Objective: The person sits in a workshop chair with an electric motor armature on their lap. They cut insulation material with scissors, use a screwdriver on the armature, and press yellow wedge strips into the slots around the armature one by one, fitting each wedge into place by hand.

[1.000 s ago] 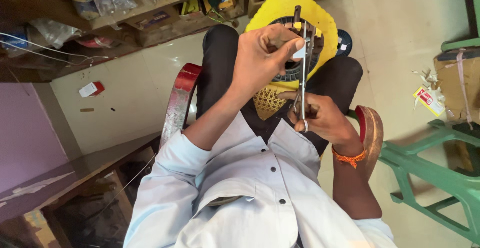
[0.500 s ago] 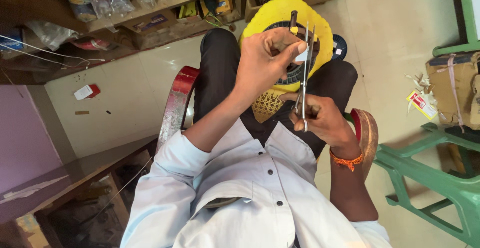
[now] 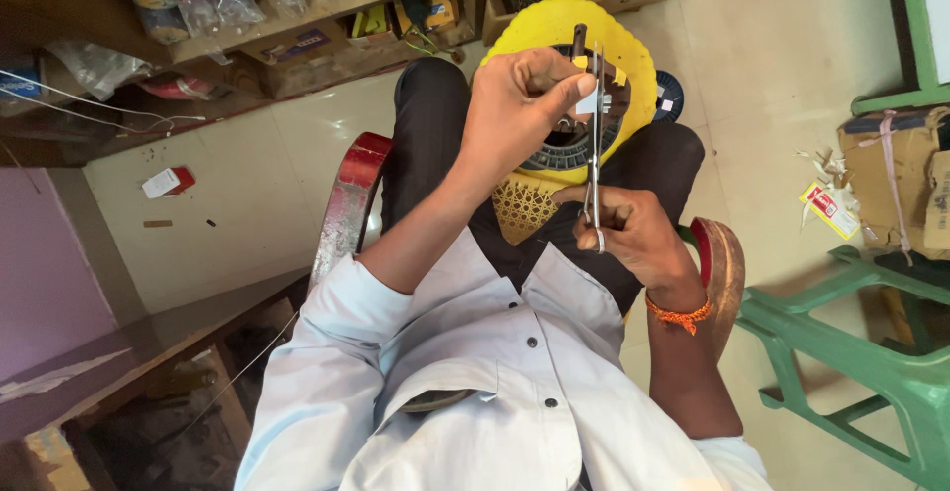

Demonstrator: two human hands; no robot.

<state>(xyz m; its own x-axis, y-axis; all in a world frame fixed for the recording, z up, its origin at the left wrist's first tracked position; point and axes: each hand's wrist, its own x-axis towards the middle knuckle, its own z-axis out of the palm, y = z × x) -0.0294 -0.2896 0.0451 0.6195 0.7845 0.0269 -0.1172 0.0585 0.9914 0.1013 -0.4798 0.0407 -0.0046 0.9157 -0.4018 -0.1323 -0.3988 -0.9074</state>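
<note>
While raised above the yellow disc (image 3: 633,50): left hand (image 3: 520,110) pinched on small white piece (image 3: 591,103); right hand (image 3: 628,239) closed round scissors (image 3: 594,169).

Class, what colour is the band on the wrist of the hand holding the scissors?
Orange. The wrist band sits on the right hand gripping the scissors; the head view shows it.
</note>
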